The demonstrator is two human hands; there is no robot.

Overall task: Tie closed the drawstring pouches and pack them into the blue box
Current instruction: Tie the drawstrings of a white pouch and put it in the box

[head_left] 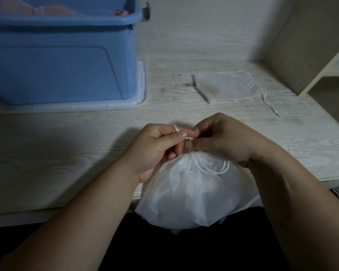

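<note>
A filled white sheer drawstring pouch (192,192) hangs over the table's front edge, its neck gathered shut. My left hand (155,149) pinches a white drawstring (209,170) end between thumb and fingers just above the neck. My right hand (219,137) pinches the other cord end right beside it, fingertips almost touching; cord loops trail over the pouch. The blue box (63,61) stands at the back left with pink things inside. A flat white pouch (227,87) lies on the table at the back right, its cord trailing.
The blue box sits on a pale translucent lid (143,83). A wooden shelf unit (305,45) rises at the right back. The pale wood-grain table (67,145) spreads between the box and my hands.
</note>
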